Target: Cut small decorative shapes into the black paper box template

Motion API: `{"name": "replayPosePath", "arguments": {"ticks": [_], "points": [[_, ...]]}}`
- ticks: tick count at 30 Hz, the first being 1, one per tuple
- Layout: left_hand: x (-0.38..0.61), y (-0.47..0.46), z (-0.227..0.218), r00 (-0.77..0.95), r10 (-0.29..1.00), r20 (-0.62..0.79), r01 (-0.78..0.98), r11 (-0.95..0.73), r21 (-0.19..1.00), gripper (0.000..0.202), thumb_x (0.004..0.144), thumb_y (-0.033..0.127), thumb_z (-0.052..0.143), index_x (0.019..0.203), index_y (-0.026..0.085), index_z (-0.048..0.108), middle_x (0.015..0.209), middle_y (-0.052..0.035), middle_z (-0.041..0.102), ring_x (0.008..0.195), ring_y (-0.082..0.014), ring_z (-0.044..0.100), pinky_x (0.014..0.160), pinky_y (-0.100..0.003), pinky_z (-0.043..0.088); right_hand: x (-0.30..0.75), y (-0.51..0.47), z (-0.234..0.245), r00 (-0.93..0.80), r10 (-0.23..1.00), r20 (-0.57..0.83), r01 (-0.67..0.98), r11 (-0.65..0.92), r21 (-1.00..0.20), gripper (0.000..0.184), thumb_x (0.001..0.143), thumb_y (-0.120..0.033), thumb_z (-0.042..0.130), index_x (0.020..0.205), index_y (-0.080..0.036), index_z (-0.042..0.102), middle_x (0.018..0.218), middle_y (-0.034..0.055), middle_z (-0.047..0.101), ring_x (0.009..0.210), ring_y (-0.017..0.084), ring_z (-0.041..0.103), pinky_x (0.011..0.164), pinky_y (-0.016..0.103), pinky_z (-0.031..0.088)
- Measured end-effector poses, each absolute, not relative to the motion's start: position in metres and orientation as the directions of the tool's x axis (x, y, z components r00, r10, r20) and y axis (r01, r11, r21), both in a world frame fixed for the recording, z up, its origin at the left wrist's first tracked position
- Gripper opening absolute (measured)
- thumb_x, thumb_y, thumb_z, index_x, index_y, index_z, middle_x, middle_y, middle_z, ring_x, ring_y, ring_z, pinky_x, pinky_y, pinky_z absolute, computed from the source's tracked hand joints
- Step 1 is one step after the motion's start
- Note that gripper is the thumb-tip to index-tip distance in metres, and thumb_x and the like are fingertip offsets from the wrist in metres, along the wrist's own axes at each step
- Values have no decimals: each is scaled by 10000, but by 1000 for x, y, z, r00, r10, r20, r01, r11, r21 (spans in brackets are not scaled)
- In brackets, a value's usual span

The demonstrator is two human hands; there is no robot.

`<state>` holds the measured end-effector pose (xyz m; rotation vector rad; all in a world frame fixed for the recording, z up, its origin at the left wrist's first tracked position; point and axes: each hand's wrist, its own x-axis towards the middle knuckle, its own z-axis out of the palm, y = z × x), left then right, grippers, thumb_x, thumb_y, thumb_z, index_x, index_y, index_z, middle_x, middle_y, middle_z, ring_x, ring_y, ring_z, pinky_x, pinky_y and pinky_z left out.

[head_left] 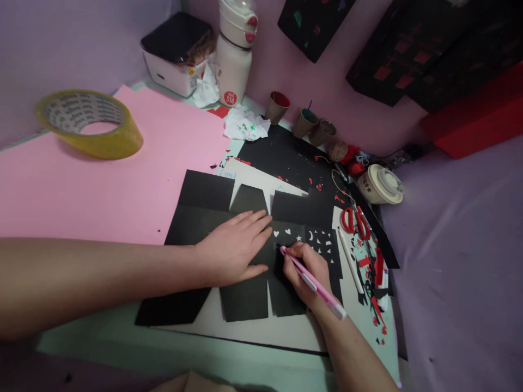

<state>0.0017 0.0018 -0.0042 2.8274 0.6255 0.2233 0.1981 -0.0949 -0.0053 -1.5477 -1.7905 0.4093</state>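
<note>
A black paper cut-out with flaps [245,307] lies flat on a white board [286,338]. Hearts, a star, a moon and several small triangles are cut through its right part. My left hand [235,247] rests palm down on the middle of the paper, fingers stretched out. In my right hand [308,269] is a slim pink pen-shaped tool with a clip [316,287], gripped like a pen. Its tip is at the paper just below the hearts; whether it is a pen or a blade I cannot tell.
Pink paper [81,201] with a yellow tape roll [126,140] spreads left. Red-handled scissors [354,223], a white pen-like tool [350,261] and scraps lie right. Behind stand a white bottle [232,68], small cups [304,122] and a lidded tub [378,185].
</note>
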Motion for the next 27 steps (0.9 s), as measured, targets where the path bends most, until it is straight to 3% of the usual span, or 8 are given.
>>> {"name": "replayPosePath", "arguments": {"ticks": [7,27], "points": [[2,2,-4,895,434,101,395,-878,268,666,906,548,483,1372,73,478,1520,-184,365,1434,-319,281,1173,-440,208,201,-95,-9,9,949,316,669,229,-707,85,866,-148,583,887,-227,560,810,12,659,697,136,634,647,251,503],[3,2,-3,896,434,88,398,-876,273,667,909,553,472,1377,77,473,1525,-178,358,1438,-316,274,1173,-443,210,200,-95,-7,-26,951,307,709,234,-665,77,865,-150,561,845,-224,558,788,17,649,668,137,616,618,257,503]]}}
